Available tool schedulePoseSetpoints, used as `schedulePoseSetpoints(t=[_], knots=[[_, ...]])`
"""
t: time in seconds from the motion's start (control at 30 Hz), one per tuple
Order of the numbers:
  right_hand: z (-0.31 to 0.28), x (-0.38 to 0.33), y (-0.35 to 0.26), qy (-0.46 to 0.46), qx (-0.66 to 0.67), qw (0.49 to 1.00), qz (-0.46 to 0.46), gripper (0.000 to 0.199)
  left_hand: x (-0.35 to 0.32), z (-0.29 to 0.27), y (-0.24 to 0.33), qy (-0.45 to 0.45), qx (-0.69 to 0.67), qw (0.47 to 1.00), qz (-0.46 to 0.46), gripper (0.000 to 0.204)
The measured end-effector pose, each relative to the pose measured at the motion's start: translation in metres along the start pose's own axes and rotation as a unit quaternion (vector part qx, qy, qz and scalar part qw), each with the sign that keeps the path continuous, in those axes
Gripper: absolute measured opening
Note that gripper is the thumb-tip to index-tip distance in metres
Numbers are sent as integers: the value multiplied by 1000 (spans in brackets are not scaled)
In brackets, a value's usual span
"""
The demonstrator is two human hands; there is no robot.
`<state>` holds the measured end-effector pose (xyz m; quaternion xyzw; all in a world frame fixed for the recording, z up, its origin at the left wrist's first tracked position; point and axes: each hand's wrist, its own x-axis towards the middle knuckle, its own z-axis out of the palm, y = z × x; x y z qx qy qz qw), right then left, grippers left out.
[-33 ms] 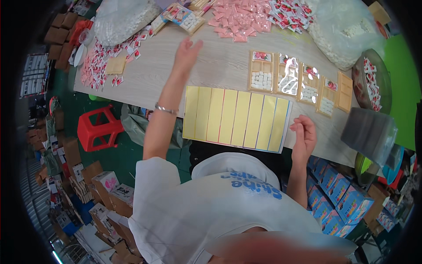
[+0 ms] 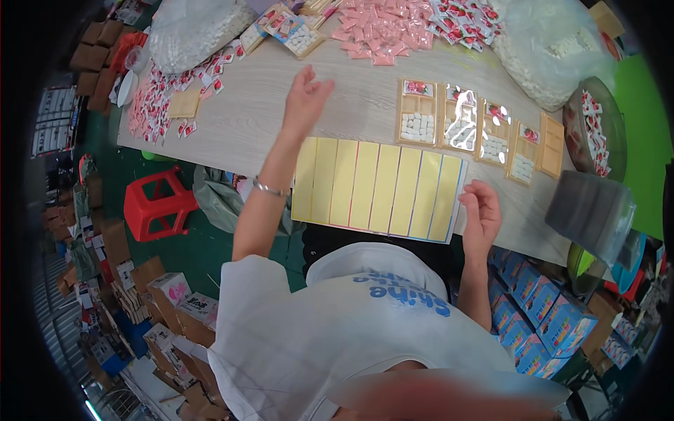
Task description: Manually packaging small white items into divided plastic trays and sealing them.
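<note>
My left hand (image 2: 307, 100) hovers above the table, beyond the left end of a yellow striped sheet (image 2: 375, 189). Its fingers are apart and nothing is in them. Beside the sheet's right edge is my right hand (image 2: 481, 216), empty, with fingers loosely bent and the thumb apart from them. Past the sheet stands a row of wooden-coloured compartment trays, several with white pieces and a strawberry-printed packet under clear film, such as the leftmost tray (image 2: 418, 105). The rightmost tray (image 2: 550, 146) has bare compartments.
Pink sachets (image 2: 382, 31) and strawberry-printed packets (image 2: 463, 24) lie at the far side between clear bags of white pieces (image 2: 196, 35). Finished-looking packs (image 2: 295, 31) are stacked nearby. A bowl (image 2: 614, 130) and clear plastic sleeves (image 2: 590, 210) stand right. A red stool (image 2: 160, 203) is on the floor.
My left hand has drawn back slightly toward me and to the right, away from the stacked packs. My right hand has shifted a little to the left.
</note>
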<state>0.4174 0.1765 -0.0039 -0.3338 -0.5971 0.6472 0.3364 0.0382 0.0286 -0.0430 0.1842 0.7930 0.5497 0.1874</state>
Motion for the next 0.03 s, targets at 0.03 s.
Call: schedulePoseSetpoints(t=[0.03], knots=[[8,5,1,-54,-118,990,-53,24,-3,-2,0,-1,4,1000,-4,94]])
